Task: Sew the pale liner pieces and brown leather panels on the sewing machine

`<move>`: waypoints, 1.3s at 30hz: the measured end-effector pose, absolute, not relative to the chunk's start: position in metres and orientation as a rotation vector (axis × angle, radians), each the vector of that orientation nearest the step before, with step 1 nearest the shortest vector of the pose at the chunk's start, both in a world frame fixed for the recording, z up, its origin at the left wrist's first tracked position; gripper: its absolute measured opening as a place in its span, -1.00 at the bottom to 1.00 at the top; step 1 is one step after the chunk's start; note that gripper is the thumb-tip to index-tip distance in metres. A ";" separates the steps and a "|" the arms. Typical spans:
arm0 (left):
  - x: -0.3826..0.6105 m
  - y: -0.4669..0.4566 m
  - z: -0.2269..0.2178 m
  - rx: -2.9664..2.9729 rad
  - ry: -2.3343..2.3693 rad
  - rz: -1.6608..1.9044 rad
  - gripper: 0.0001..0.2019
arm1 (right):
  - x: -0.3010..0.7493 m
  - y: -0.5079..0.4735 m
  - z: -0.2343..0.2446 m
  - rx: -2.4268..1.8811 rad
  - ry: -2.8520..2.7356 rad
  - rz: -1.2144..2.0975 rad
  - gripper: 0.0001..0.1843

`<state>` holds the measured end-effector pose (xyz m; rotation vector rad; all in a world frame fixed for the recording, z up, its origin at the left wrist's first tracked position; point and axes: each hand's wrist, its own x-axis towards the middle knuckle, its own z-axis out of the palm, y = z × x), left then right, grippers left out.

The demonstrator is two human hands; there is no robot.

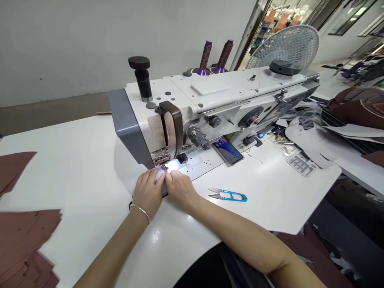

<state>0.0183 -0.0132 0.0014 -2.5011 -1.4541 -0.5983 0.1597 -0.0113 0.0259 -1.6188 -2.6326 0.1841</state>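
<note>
Bare left forearm (112,252), bare right forearm (240,242), thin silver bangle (140,212) around the left wrist

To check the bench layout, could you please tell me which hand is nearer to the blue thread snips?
Right. The right hand is beside the blue thread snips, apart from them, to their left in view; the left hand lies farther off, on the right hand's other side.

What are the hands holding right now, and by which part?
The left hand and right hand seem to pinch a small dark piece of material near its upper end, below the sewing machine's presser foot; the fingers hide most of it.
</note>
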 end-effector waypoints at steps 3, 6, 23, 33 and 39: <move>0.026 -0.021 0.003 -2.468 -1.413 -0.644 -0.71 | 0.161 -0.011 0.027 -1.603 -2.632 0.156 -0.82; 0.030 -0.026 0.001 -2.417 -1.355 -0.641 -0.72 | 0.162 -0.012 0.031 -1.617 -2.638 0.167 -0.85; 0.022 -0.017 -0.004 -2.410 -1.403 -0.565 -0.71 | 0.164 -0.010 0.019 -1.535 -2.576 0.113 -0.79; 0.005 0.006 -0.019 -2.522 -1.389 -0.617 -0.63 | 0.163 -0.007 0.014 -1.599 -2.566 0.120 -0.78; 0.001 0.014 -0.019 -2.556 -1.472 -0.659 -0.60 | 0.162 -0.007 0.011 -1.590 -2.549 0.079 -0.80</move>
